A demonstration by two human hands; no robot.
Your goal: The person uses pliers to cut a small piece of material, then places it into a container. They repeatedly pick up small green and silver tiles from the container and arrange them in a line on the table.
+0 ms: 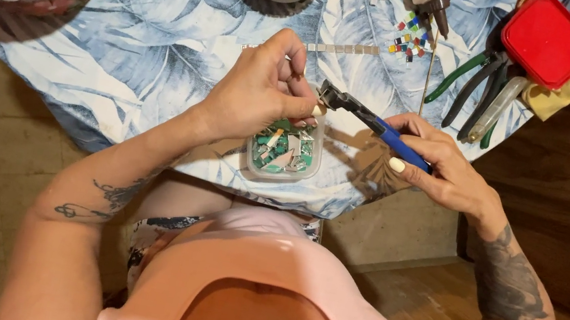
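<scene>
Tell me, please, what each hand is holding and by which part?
The right hand holds nippers by their blue handles. The left hand pinches a small piece at the nippers' head; what it is can't be told.

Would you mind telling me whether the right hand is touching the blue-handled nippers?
Touching: the head view shows the right hand wrapped around the nippers' blue handle.

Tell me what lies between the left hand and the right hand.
In the head view, the nipper head bridges the gap between left hand and right hand; below sits a small tub of tile pieces.

One head camera looks steeply down, close over the table [164, 45].
</scene>
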